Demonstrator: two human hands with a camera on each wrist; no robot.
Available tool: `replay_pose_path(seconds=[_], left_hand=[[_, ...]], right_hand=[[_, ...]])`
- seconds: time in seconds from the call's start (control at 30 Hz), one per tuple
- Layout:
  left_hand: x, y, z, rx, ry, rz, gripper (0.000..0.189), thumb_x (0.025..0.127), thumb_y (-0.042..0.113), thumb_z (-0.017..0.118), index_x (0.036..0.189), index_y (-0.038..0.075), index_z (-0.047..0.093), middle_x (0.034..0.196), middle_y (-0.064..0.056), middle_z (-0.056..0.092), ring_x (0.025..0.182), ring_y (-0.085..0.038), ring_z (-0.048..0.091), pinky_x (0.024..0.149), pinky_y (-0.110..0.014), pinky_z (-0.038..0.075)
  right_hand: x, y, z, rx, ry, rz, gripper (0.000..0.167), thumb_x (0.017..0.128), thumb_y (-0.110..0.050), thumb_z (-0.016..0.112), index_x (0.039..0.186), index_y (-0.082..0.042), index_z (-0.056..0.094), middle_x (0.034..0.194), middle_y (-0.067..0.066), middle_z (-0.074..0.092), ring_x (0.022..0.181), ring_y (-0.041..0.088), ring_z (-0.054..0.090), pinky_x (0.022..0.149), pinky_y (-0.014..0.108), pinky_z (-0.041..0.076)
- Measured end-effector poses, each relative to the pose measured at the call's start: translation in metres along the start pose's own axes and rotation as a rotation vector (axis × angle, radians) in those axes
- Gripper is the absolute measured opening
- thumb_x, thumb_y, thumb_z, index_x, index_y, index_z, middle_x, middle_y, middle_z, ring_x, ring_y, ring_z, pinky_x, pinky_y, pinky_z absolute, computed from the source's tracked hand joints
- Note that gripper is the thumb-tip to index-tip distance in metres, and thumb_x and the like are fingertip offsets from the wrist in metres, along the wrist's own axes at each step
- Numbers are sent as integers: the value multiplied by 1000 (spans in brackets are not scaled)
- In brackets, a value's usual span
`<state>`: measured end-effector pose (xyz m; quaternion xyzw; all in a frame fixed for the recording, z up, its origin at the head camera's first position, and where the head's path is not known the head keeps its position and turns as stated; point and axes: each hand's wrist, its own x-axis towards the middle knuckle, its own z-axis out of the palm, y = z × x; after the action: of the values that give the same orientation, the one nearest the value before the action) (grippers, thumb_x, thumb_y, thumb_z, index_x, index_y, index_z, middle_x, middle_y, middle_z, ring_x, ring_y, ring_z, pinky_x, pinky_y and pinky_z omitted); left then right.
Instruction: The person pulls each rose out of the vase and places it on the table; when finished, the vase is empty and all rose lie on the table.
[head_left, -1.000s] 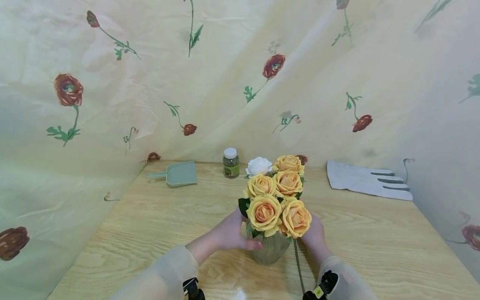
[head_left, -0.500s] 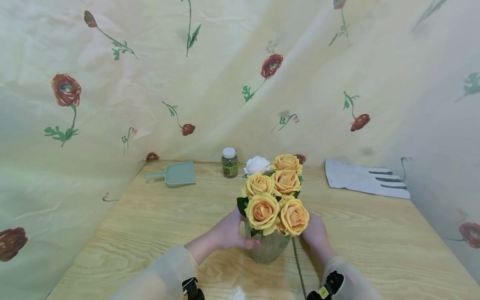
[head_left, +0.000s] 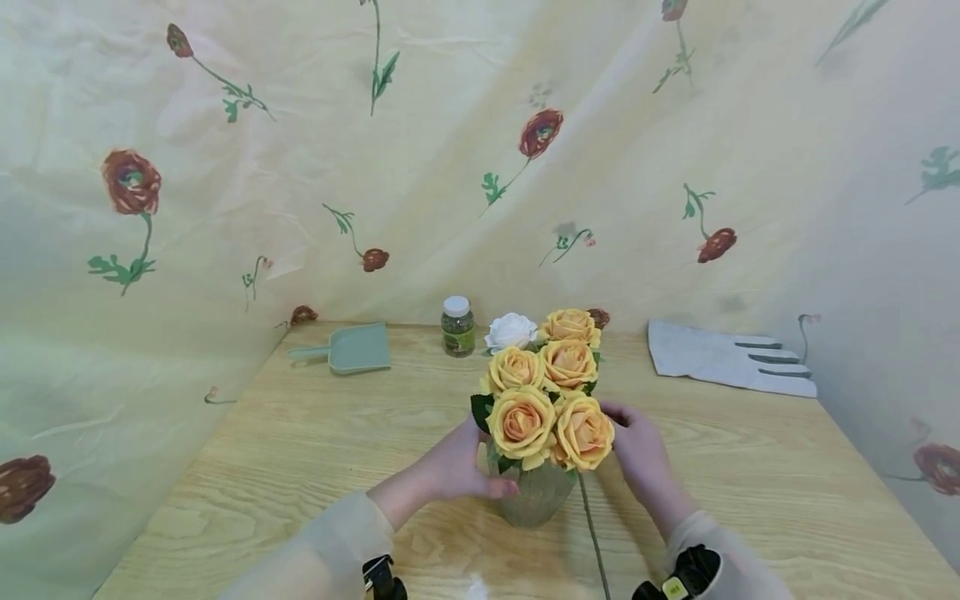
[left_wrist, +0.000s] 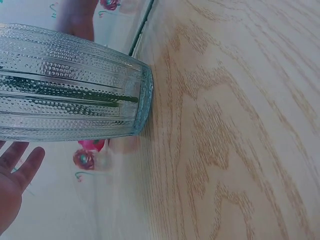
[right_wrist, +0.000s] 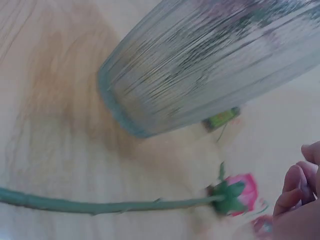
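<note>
Vase (head_left: 536, 498), well in from the table (head_left: 337, 442)'s back edge, looks steadied by the left hand (head_left: 459, 468) holding it, as the right hand (head_left: 643, 446), grip hidden, moved up beside yellow roses (head_left: 521, 422).

Textured glass vase (left_wrist: 65, 117) on wooden table (left_wrist: 225, 130); green stems (left_wrist: 112, 98) inside, pink bloom (left_wrist: 92, 145) behind.

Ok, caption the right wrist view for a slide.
A pink flower lies beside the vase, the right hand nearby.
</note>
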<state>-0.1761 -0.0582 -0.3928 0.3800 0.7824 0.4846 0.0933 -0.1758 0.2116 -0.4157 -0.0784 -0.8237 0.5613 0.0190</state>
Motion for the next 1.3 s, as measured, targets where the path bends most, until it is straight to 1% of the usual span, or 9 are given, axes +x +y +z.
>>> replay_pose_path(seconds=[0.17, 0.3, 0.4, 0.53, 0.73, 0.9, 1.1, 1.23, 1.3], left_hand=[[0, -2, 1, -2, 2, -7, 100, 74, 27, 77, 147, 28, 9, 145, 5, 32, 129, -11, 36, 102, -33, 35], [1, -3, 2, -22, 9, 51, 102, 74, 24, 77, 148, 30, 7, 148, 6, 28, 133, -12, 31, 104, -35, 33], [2, -4, 4, -38, 9, 97, 105, 73, 20, 78, 149, 29, 6, 150, 5, 25, 135, -15, 28, 104, -35, 34], [3, -3, 7, -101, 5, 96, 111, 71, 19, 80, 149, 31, 2, 151, 5, 20, 136, -15, 26, 104, -36, 33], [5, -3, 10, -104, 9, 86, 113, 69, 18, 81, 149, 31, 2, 150, 7, 21, 136, -13, 25, 107, -36, 28], [6, -5, 9, -72, -7, 102, 107, 71, 20, 80, 149, 28, 7, 148, 5, 25, 134, -15, 29, 105, -34, 32], [6, -3, 7, -94, -33, 38, 104, 71, 14, 80, 147, 30, 11, 146, 9, 28, 132, -9, 31, 103, -29, 33], [5, 11, 4, -100, -36, 21, 103, 71, 8, 79, 148, 20, 13, 147, 2, 30, 132, -12, 31, 104, -29, 33], [4, 20, 2, -106, -42, 18, 101, 71, 6, 78, 148, 15, 14, 146, -2, 30, 132, -12, 32, 104, -29, 33]], right_hand=[[-7, -21, -4, 64, -53, -41, 46, 96, -35, 50, 129, -2, 52, 124, 15, 53, 110, 21, 49, 83, 27, 45], [-16, -40, -5, 202, -98, -95, 34, 97, -23, 51, 121, 1, 55, 111, 10, 57, 100, 14, 54, 78, 26, 48], [-23, -50, -4, 338, -152, -146, 20, 96, -17, 52, 111, -6, 59, 103, 3, 58, 94, 12, 56, 75, 26, 51], [-27, -58, -5, 456, -222, -190, 12, 96, -14, 52, 102, -16, 62, 102, 3, 58, 93, 13, 58, 74, 26, 52], [-30, -62, -5, 501, -251, -227, 17, 95, -7, 52, 99, -18, 65, 99, 5, 59, 91, 14, 59, 73, 26, 53], [-32, -64, -4, 485, -274, -255, 17, 94, -7, 54, 100, -18, 66, 100, 4, 61, 92, 14, 60, 74, 26, 52], [-32, -66, -5, 484, -301, -259, 17, 94, -9, 54, 103, -18, 66, 103, 3, 62, 95, 14, 59, 76, 26, 52], [-33, -69, -4, 495, -301, -248, 17, 94, -10, 54, 104, -18, 66, 105, 4, 61, 95, 14, 59, 77, 27, 52], [-34, -71, -2, 481, -288, -237, 18, 94, -11, 55, 109, -13, 65, 106, 5, 60, 96, 14, 59, 77, 27, 52]])
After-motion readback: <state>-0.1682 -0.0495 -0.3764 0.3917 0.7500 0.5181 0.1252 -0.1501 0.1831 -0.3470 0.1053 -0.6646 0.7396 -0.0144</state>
